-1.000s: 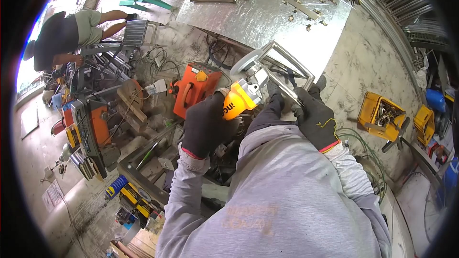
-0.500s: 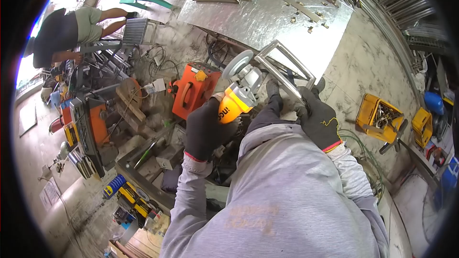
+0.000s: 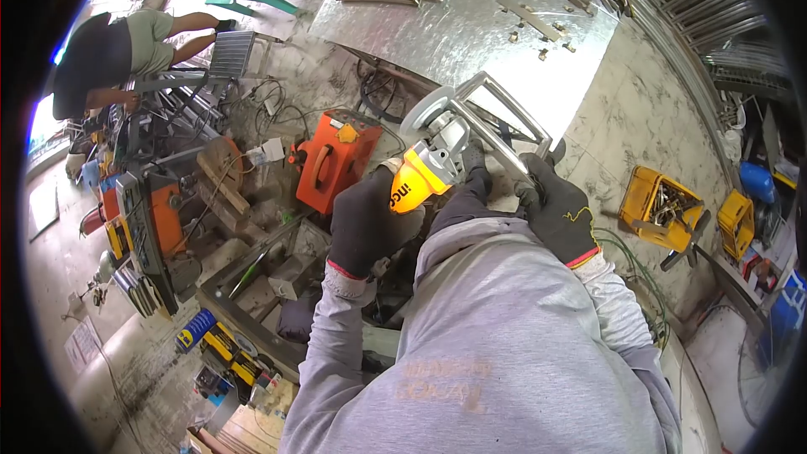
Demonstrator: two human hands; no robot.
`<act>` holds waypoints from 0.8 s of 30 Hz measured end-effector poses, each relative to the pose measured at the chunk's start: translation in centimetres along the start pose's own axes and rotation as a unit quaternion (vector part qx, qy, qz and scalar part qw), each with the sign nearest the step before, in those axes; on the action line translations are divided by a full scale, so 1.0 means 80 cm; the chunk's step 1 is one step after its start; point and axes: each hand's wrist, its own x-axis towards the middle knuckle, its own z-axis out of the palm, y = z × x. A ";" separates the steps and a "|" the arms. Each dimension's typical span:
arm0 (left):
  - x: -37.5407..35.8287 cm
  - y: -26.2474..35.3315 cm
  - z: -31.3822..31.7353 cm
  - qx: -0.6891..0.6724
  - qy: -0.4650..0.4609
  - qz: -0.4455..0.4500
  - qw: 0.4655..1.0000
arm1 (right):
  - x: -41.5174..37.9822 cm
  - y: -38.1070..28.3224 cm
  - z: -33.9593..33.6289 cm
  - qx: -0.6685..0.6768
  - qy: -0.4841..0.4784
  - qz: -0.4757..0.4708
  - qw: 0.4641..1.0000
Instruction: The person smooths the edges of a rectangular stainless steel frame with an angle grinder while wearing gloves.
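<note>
At frame centre my left hand, in a dark glove, is wrapped fully closed round the orange body of the angle grinder. Its disc end points toward the upper middle of the frame, meeting the near corner of the steel frame. My right hand (also gloved) is clenched on the frame's lower rail, just right of centre, judged as bracing the frame against the tool's push. The frame rests tilted on the floor below the shiny metal sheet at top centre. An orange machine sits left of the grinder, and a yellow crate of parts lies at right. Another person bends over at upper left, well apart.
</note>
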 end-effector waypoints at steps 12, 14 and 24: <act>0.000 -0.002 0.008 -0.014 0.006 0.018 1.000 | 0.004 0.000 -0.008 -0.008 -0.011 -0.008 1.000; -0.001 0.000 0.012 -0.034 0.033 0.022 0.999 | 0.005 -0.004 -0.012 -0.004 -0.016 0.000 1.000; -0.001 -0.009 0.024 -0.049 0.050 0.034 0.997 | 0.009 -0.010 -0.025 0.027 -0.044 0.056 0.997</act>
